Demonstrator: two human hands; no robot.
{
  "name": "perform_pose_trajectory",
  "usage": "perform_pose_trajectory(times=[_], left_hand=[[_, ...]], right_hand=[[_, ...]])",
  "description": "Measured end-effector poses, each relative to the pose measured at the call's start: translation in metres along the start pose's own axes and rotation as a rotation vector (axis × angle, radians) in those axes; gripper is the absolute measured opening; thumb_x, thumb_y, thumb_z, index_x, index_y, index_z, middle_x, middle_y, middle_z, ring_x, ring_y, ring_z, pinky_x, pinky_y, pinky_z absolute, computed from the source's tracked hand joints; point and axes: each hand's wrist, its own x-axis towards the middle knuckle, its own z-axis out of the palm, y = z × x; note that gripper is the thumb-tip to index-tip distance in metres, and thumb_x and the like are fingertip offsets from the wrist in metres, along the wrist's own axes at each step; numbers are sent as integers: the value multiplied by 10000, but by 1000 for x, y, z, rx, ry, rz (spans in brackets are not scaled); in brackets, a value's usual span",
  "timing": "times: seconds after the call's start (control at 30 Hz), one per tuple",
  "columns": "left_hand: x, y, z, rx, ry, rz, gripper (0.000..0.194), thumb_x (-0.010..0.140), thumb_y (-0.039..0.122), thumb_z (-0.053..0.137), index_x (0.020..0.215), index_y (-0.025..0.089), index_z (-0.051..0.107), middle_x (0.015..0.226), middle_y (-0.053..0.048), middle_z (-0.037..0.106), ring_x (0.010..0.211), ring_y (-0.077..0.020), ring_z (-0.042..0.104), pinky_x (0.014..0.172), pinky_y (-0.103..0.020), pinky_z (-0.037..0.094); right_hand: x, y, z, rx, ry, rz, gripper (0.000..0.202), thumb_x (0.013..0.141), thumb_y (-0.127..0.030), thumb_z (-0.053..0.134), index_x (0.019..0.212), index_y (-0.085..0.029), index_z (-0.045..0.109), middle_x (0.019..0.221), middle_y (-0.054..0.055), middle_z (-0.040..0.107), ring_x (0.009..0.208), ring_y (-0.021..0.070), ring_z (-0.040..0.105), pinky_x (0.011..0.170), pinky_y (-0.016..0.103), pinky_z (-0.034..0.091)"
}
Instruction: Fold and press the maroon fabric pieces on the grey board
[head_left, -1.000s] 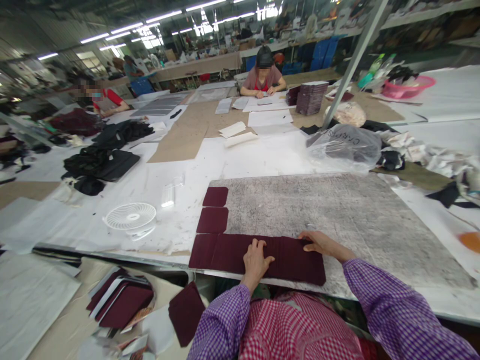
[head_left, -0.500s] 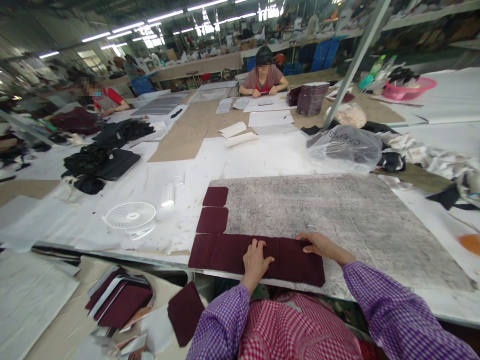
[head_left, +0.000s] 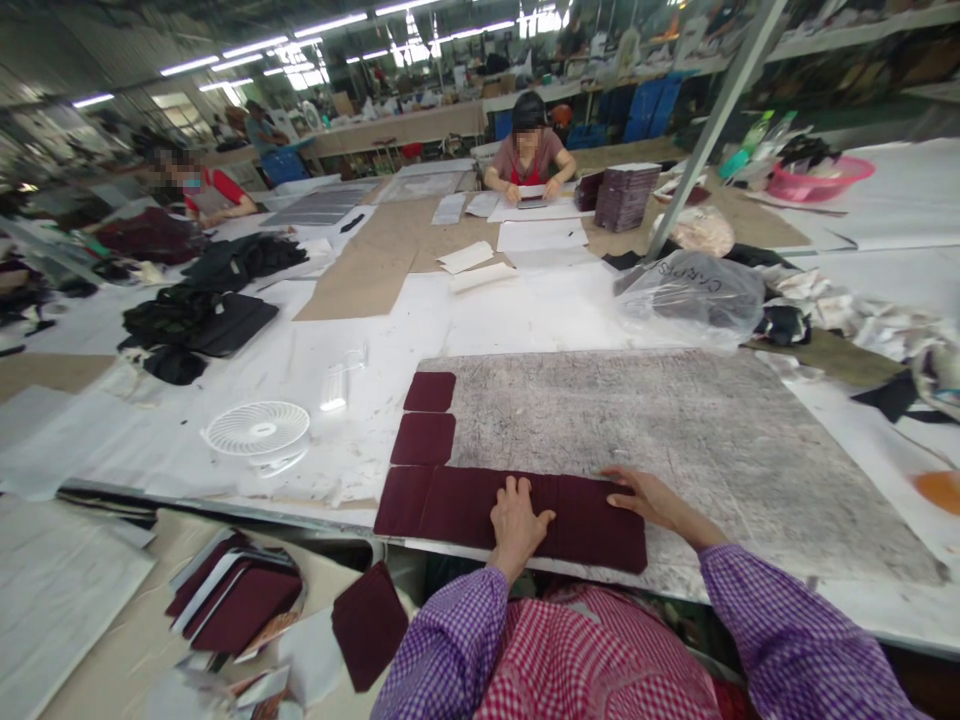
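Grey board [head_left: 675,430] beyond the maroon strip [head_left: 465,500] is bare, wide free room ahead and right of both hands. Left edge blocked by two maroon pieces [head_left: 424,438] stacked in a column. Further left on the surface [head_left: 525,320]: white fan [head_left: 257,432], clear bottle [head_left: 334,385]. Far right corner: plastic bag [head_left: 694,290], fabric scraps [head_left: 825,310], slanted metal pole [head_left: 712,130].

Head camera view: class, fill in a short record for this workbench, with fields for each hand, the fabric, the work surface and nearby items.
left hand: flat on the row of maroon fabric pieces, fingers spread
right hand: resting on the row's right end
separate maroon pieces: two, lying beyond the row's left end
work surface: grey board
nearby: small white fan to the left; maroon stack lower left
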Motion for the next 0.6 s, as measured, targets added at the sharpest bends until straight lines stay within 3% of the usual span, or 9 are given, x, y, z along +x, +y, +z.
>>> perform_pose_trajectory(times=[0.27, 0.6], left_hand=[[1, 0, -3, 1, -23, 2, 493, 685, 510, 667, 1061, 256, 473, 1106, -45, 496, 994, -238, 517, 732, -318, 448], [1, 0, -4, 11, -47, -4, 502, 694, 520, 654, 1076, 253, 467, 1115, -49, 488, 999, -237, 516, 738, -323, 447]], right_hand=[[-1, 20, 5, 34, 54, 42, 454, 708, -198, 559, 1160, -238, 547, 1094, 76, 680, 1038, 266, 621, 893, 402, 483], [5, 14, 0, -53, 3, 14, 481, 690, -159, 534, 1169, -196, 557, 1078, 96, 681, 1005, 278, 622, 887, 382, 471]])
